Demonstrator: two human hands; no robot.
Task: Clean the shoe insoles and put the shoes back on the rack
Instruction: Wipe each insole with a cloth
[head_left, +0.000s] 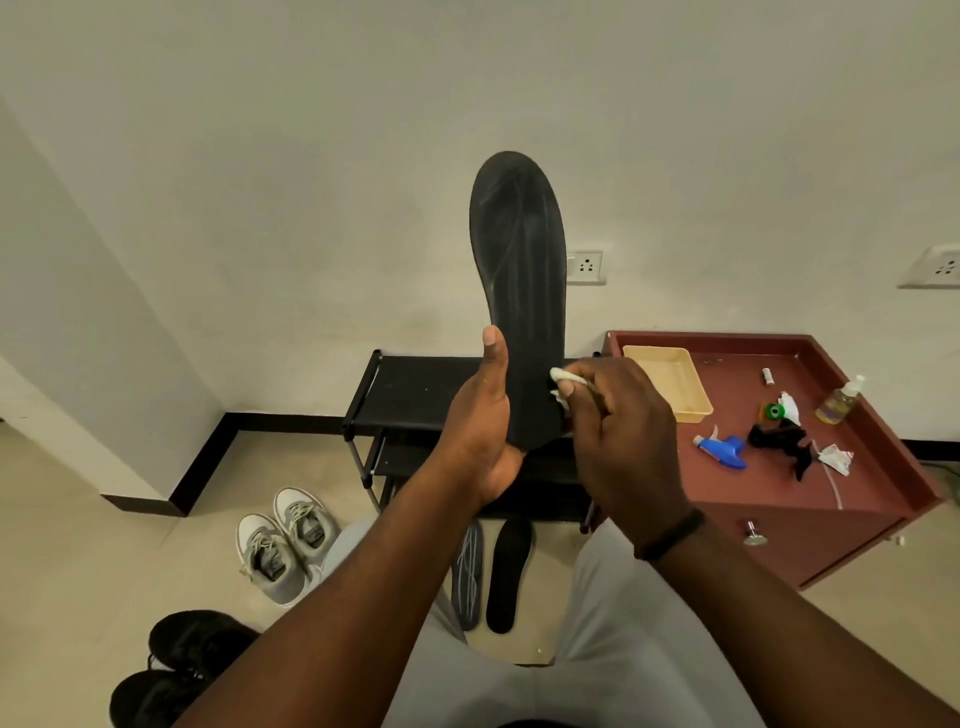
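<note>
Left hand (480, 441) holds insole (519, 291) (upright); right hand (618, 447) wipes.

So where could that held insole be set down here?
Free: the rack's top shelf left of the left hand, and the yellow tray. Crowded: the red cabinet top by the spray bottle, and the floor by both insoles.
</note>
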